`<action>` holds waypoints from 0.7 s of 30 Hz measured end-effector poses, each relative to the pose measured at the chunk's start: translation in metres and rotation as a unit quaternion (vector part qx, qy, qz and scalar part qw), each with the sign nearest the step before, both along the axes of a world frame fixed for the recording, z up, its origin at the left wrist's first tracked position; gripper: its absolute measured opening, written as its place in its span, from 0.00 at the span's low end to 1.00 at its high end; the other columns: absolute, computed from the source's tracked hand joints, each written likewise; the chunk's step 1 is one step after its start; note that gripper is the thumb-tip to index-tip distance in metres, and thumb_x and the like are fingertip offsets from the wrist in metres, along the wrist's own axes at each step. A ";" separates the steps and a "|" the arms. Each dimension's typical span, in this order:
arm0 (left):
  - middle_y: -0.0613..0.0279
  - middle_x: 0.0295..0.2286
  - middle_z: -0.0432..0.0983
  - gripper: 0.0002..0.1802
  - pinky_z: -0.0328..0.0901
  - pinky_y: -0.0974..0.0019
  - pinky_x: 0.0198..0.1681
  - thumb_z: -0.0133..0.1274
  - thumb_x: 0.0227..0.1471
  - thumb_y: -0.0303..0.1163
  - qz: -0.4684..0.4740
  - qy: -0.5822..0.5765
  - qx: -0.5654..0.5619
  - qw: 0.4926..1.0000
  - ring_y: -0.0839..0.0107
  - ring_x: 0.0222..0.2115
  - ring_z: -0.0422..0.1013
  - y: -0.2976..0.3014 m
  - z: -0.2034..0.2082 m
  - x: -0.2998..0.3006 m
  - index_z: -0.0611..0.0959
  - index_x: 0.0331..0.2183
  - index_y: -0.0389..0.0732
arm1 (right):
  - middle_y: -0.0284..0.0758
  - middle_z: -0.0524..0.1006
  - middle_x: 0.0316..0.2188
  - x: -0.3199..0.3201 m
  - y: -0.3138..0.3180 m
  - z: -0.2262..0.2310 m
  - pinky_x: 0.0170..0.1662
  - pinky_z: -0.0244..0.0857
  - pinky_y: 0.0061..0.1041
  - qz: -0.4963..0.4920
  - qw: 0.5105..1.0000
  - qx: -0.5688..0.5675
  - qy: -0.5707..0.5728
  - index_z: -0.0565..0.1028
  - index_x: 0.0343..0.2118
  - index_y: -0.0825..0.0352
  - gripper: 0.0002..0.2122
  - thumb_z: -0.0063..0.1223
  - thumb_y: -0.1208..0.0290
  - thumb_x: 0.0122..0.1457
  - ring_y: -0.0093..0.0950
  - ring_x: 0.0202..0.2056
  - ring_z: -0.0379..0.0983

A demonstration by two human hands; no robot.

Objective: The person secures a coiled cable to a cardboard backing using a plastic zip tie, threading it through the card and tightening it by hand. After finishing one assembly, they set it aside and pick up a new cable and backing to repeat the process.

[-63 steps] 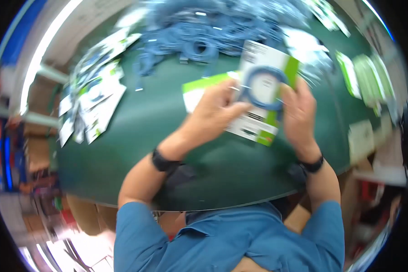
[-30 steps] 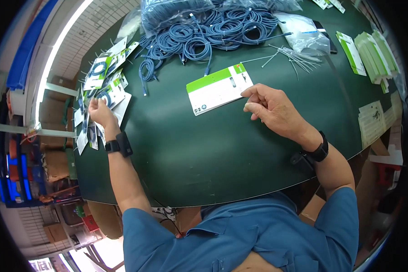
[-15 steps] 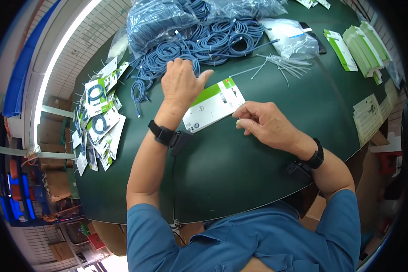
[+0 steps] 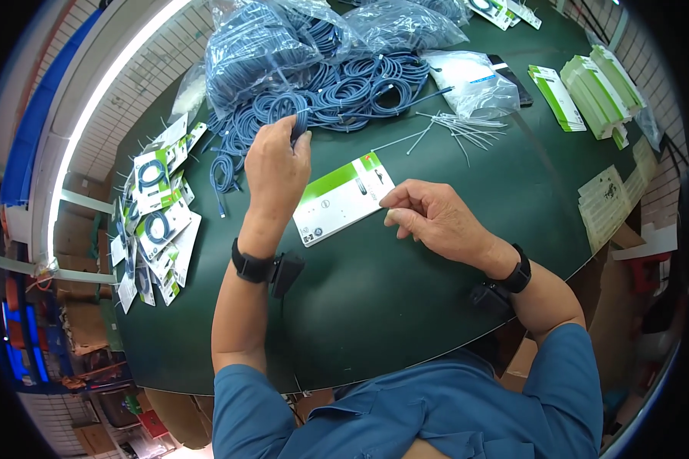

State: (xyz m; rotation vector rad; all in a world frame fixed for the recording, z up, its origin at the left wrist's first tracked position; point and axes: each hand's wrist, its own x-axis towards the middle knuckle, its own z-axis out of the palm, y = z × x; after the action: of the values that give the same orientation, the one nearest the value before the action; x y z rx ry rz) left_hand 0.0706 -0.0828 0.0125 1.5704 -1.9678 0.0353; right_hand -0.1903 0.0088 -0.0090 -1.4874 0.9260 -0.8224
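My left hand (image 4: 275,164) is closed on a coiled blue cable (image 4: 302,122) at the near edge of the cable pile (image 4: 352,92). The coil stands up between thumb and fingers, its lower part hidden by the hand. In front of me a white and green packaging card (image 4: 341,200) with small punched holes lies tilted on the table. My right hand (image 4: 436,218) is at the card's right edge, thumb and curled fingers drawn together. Whether those fingertips grip anything is hidden.
Carded cables (image 4: 157,222) are heaped at the left. White cable ties (image 4: 467,131) lie spread beyond the card, near a clear bag (image 4: 475,84) of white pieces. Stacked green and white cards (image 4: 589,92) stand at the far right. Bagged cables (image 4: 260,53) fill the back of the green table (image 4: 375,306).
My left hand has come down from over the cable pile, its spread thumb closing, and now grips a coil. The view has shifted slightly; my right hand stays by the card's edge.
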 end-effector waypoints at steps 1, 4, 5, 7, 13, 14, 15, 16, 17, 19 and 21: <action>0.48 0.33 0.81 0.14 0.72 0.51 0.41 0.64 0.53 0.30 -0.030 0.011 -0.040 0.999 0.51 0.37 0.78 0.009 0.002 -0.005 0.85 0.41 0.34 | 0.38 0.84 0.35 -0.001 -0.001 0.002 0.34 0.74 0.18 -0.004 1.000 0.017 -0.005 0.77 0.49 0.74 0.10 0.54 0.77 0.68 0.19 0.32 0.80; 0.50 0.33 0.80 0.14 0.72 0.52 0.41 0.62 0.52 0.24 -0.099 0.045 -0.115 0.987 0.52 0.38 0.78 0.035 0.007 -0.025 0.85 0.43 0.34 | 0.37 0.83 0.35 0.000 -0.006 0.006 0.33 0.73 0.17 -0.028 0.998 0.034 -0.035 0.77 0.51 0.74 0.11 0.53 0.74 0.70 0.19 0.31 0.79; 0.52 0.33 0.80 0.16 0.72 0.54 0.41 0.62 0.51 0.23 -0.140 0.013 -0.119 0.983 0.54 0.38 0.77 0.046 0.011 -0.034 0.85 0.44 0.34 | 0.36 0.83 0.34 0.000 -0.006 0.007 0.32 0.73 0.17 -0.045 0.996 0.031 -0.067 0.77 0.52 0.74 0.12 0.52 0.72 0.71 0.18 0.31 0.79; 0.56 0.33 0.79 0.19 0.72 0.57 0.41 0.61 0.49 0.20 -0.222 -0.052 -0.128 0.965 0.57 0.38 0.77 0.065 0.012 -0.049 0.85 0.46 0.35 | 0.36 0.83 0.34 -0.004 -0.008 0.006 0.31 0.72 0.16 -0.073 0.992 0.037 -0.091 0.77 0.52 0.74 0.13 0.52 0.70 0.72 0.18 0.30 0.79; 0.61 0.33 0.77 0.26 0.73 0.60 0.42 0.60 0.44 0.20 -0.265 -0.116 -0.154 0.945 0.62 0.40 0.77 0.091 0.002 -0.061 0.86 0.49 0.38 | 0.33 0.81 0.30 -0.010 -0.009 0.006 0.29 0.71 0.16 -0.044 0.989 0.023 -0.139 0.75 0.57 0.74 0.20 0.47 0.60 0.75 0.17 0.28 0.77; 0.62 0.32 0.77 0.27 0.73 0.60 0.42 0.60 0.44 0.20 -0.267 -0.112 -0.167 0.943 0.62 0.40 0.77 0.091 0.000 -0.060 0.86 0.50 0.38 | 0.33 0.80 0.29 -0.010 -0.009 0.006 0.29 0.70 0.16 -0.038 0.990 0.015 -0.135 0.75 0.58 0.74 0.22 0.46 0.59 0.76 0.17 0.27 0.77; 0.62 0.32 0.76 0.28 0.73 0.61 0.42 0.60 0.43 0.20 -0.268 -0.108 -0.180 0.940 0.63 0.40 0.77 0.090 -0.002 -0.059 0.86 0.50 0.39 | 0.33 0.80 0.29 -0.011 -0.008 0.005 0.29 0.70 0.16 -0.041 0.990 0.020 -0.131 0.75 0.58 0.74 0.22 0.46 0.59 0.76 0.17 0.27 0.77; 0.62 0.32 0.76 0.28 0.73 0.61 0.42 0.60 0.43 0.20 -0.270 -0.104 -0.177 0.941 0.63 0.40 0.77 0.090 -0.003 -0.059 0.86 0.50 0.39 | 0.33 0.80 0.28 -0.012 -0.007 0.005 0.29 0.70 0.16 -0.036 0.990 0.027 -0.132 0.75 0.58 0.74 0.22 0.46 0.58 0.76 0.17 0.27 0.77; 0.62 0.32 0.77 0.27 0.73 0.60 0.43 0.60 0.43 0.20 -0.274 -0.098 -0.170 0.941 0.63 0.41 0.77 0.090 -0.003 -0.059 0.87 0.50 0.39 | 0.33 0.80 0.28 -0.013 -0.006 0.005 0.28 0.70 0.16 -0.032 0.990 0.034 -0.132 0.75 0.59 0.74 0.22 0.46 0.58 0.76 0.17 0.27 0.77; 0.62 0.32 0.77 0.27 0.74 0.60 0.43 0.60 0.43 0.20 -0.280 -0.089 -0.160 0.942 0.63 0.42 0.77 0.091 -0.004 -0.058 0.87 0.49 0.39 | 0.33 0.80 0.27 -0.014 -0.006 0.006 0.28 0.70 0.16 -0.027 0.990 0.040 -0.132 0.75 0.59 0.74 0.22 0.46 0.58 0.76 0.17 0.27 0.77; 0.62 0.32 0.77 0.27 0.74 0.60 0.43 0.60 0.43 0.20 -0.282 -0.080 -0.153 0.944 0.63 0.41 0.77 0.091 -0.005 -0.055 0.87 0.49 0.39 | 0.32 0.79 0.26 -0.014 -0.007 0.007 0.28 0.70 0.16 -0.018 0.991 0.039 -0.129 0.75 0.58 0.74 0.22 0.46 0.58 0.76 0.16 0.27 0.77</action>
State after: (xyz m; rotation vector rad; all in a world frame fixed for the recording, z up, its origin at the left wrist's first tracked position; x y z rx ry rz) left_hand 0.0153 0.0078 0.0075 0.7925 -2.3390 0.2304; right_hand -0.2040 0.0017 -0.0016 -1.2659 0.7833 -0.9694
